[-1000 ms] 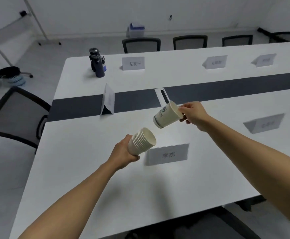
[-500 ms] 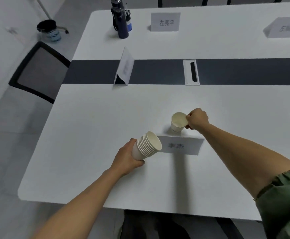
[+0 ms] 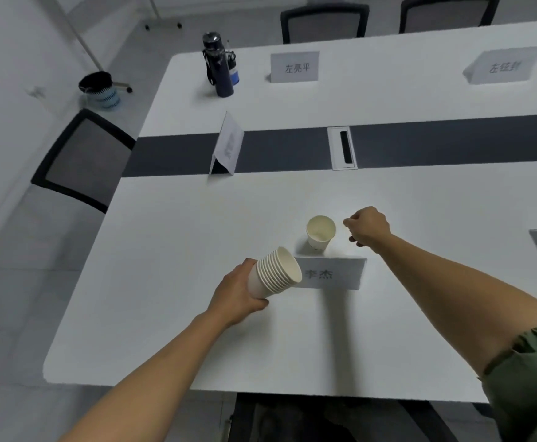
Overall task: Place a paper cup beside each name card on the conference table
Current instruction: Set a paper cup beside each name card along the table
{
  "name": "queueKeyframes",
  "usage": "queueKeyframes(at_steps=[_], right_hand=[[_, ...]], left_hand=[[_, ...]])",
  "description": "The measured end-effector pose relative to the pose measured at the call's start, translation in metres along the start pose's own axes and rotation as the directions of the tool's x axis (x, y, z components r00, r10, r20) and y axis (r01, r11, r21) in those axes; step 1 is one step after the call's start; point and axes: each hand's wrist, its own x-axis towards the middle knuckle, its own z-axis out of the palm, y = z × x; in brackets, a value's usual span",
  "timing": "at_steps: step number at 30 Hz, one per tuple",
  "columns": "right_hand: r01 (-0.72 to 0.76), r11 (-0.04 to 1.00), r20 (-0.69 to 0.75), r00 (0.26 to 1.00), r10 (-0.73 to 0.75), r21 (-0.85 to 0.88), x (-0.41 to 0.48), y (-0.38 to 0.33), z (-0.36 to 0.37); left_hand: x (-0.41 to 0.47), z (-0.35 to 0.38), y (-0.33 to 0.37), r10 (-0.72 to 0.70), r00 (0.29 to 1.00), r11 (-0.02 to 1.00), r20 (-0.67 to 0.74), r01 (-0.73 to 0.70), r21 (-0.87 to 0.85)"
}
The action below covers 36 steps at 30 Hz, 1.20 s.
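Both hands are seen over the near side of the white conference table. Half a second ago the right hand was closed on the rim of a single paper cup; that cup has now been released and the hand has been drawn a little to the right, clear of it, with nothing held and the fingers loosely curled. The cup is left upright on the table just behind the nearest name card, close to it but apart from it. One place can therefore be judged served, while the other name cards in view, such as the far name card, are not yet accompanied by cups. The left hand is wrapped around the base of the stack of paper cups, which is held tilted with its mouths turned up and to the right, above the table and overlapping the left end of the nearest card. The right forearm is stretched forward from the lower right, the wrist raised slightly above the surface.
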Motion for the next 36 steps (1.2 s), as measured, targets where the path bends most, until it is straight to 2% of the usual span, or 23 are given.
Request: queueKeyframes(at_steps=[6, 9, 13, 21, 25, 28, 36], right_hand=[[0.134, 0.942, -0.138, 0.973, -0.184, -0.309, -0.075, 0.021, -0.038], [0.133, 0.895, -0.193, 0.953, -0.233, -0.425, -0.122, 0.041, -0.056], [0.078, 0.864, -0.291, 0.923, -0.251, -0.498, -0.189, 0.081, -0.086], [-0.104, 0.879, -0.445, 0.886, -0.130, -0.465, -0.294, 0.184, -0.161], [-0.207, 0.901, -0.518, 0.855, -0.023, -0.381, -0.344, 0.271, -0.212], [-0.203, 0.903, -0.519, 0.855, -0.025, -0.378, -0.357, 0.305, -0.230], [-0.242, 0.884, -0.518, 0.855, 0.000, -0.401, -0.413, 0.441, -0.324]], left_hand=[[-0.016, -0.010, 0.033, 0.209, 0.977, 0.964, 0.041, -0.213, 0.161], [-0.027, -0.009, 0.055, 0.314, 0.947, 0.927, 0.067, -0.322, 0.195], [-0.047, 0.008, 0.092, 0.471, 0.875, 0.850, 0.113, -0.485, 0.206], [-0.097, 0.078, 0.193, 0.661, 0.711, 0.691, 0.242, -0.702, 0.174], [-0.138, 0.147, 0.263, 0.719, 0.626, 0.604, 0.304, -0.778, 0.175], [-0.151, 0.175, 0.289, 0.722, 0.613, 0.598, 0.322, -0.786, 0.156], [-0.214, 0.308, 0.379, 0.731, 0.594, 0.610, 0.336, -0.789, 0.069]])
